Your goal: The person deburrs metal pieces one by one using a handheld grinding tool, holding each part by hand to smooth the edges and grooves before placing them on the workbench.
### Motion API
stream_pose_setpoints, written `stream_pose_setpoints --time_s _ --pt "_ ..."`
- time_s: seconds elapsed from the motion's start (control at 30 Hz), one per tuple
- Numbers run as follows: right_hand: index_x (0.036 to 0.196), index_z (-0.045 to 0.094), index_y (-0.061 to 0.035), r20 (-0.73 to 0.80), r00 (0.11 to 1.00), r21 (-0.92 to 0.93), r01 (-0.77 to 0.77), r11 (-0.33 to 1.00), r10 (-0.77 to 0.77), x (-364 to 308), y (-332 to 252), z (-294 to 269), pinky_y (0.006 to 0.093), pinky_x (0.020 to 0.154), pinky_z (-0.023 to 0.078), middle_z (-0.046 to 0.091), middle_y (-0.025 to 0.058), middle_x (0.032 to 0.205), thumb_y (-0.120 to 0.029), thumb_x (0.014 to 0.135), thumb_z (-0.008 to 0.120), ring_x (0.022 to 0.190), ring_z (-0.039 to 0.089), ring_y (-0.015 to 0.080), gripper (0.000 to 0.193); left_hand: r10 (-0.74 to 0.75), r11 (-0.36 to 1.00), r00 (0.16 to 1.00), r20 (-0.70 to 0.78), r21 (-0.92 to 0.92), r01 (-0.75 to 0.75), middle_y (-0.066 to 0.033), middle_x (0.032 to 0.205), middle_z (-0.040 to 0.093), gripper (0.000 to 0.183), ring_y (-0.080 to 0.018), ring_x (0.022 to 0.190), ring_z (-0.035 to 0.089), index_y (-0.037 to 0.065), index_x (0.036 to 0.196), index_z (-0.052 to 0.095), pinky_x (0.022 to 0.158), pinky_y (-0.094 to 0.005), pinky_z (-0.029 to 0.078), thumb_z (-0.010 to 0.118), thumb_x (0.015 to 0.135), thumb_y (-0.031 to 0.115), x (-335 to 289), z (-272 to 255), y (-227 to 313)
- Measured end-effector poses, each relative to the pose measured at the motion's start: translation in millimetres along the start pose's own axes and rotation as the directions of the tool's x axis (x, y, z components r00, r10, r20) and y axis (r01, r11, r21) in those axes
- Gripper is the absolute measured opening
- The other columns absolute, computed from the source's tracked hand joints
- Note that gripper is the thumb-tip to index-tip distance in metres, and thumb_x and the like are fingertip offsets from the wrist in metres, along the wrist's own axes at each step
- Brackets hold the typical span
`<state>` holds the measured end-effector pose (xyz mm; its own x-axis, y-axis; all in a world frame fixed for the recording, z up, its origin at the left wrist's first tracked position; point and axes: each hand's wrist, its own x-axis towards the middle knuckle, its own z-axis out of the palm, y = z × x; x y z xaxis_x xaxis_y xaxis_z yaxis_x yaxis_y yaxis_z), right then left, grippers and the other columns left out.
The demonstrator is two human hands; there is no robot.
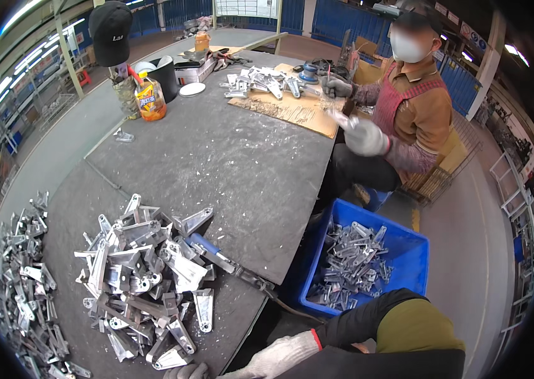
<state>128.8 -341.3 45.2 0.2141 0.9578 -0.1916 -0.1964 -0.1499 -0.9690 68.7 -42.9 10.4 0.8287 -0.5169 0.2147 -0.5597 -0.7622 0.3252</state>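
Observation:
At the lower edge my right hand (283, 355), in a whitish knit glove with a red cuff, reaches leftward by the table edge. Its fingers run out of the picture, so their grip is hidden. Just left of it, the grey-gloved fingers of my left hand (189, 371) show curled beside the near end of a pile of metal brackets (147, 271). Whatever those fingers hold is cut off below. An air blow gun with a blue handle (207, 244) and a dark hose lies against the pile's right side. The brackets are silvery and tapered, with holes in their ends.
Right of the table stands a blue bin (406, 252) with many brackets inside. Another bracket heap (24, 290) lies far left. Across the table, a masked co-worker (415, 101) in grey gloves works at a wooden board (292, 114). An orange-labelled jug (151, 98) stands at the back left.

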Motion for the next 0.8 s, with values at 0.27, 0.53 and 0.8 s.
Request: stream_pose_setpoints --time_s 0.27,0.53,0.8 --pt "0.176 0.014 -0.0216 -0.194 0.961 -0.274 0.138 0.952 -0.196 2.0 39.8 28.5 0.0436 0.102 0.052 0.057 0.0279 0.152 -0.036 0.112 0.054 0.121 0.069 0.0303 0.077 0.018 1.000 0.999 0.035 -0.017 -0.017 -0.0161 0.127 0.067 0.046 -0.0385 0.117 0.063 0.006 0.135 0.065 0.105 -0.0558 0.047 0.071 0.097 0.030 3.0 -4.6 0.3" --pt "0.175 0.020 -0.0206 -0.030 0.946 -0.354 0.291 0.889 -0.322 34.3 77.3 14.1 0.0429 0.074 0.055 0.072 0.0269 0.098 -0.031 0.113 0.053 0.076 0.071 0.0314 0.071 0.016 1.000 1.000 -0.012 0.022 -0.016 -0.0142 0.124 0.068 0.043 -0.0380 0.114 0.063 0.010 0.132 0.067 0.103 -0.0543 0.048 0.076 0.093 0.025 -2.8 3.8 -1.3" --pt "0.175 0.019 -0.0182 -0.118 0.991 -0.403 0.015 0.915 -0.068 -0.6 -7.2 10.9 0.0448 0.072 0.056 0.073 0.0292 0.108 -0.032 0.111 0.055 0.074 0.070 0.0364 0.075 -0.014 1.000 1.000 0.014 -0.027 0.015 -0.0146 0.126 0.067 0.048 -0.0380 0.117 0.062 0.010 0.135 0.067 0.105 -0.0550 0.046 0.077 0.090 0.023 -3.6 -0.4 -2.4"
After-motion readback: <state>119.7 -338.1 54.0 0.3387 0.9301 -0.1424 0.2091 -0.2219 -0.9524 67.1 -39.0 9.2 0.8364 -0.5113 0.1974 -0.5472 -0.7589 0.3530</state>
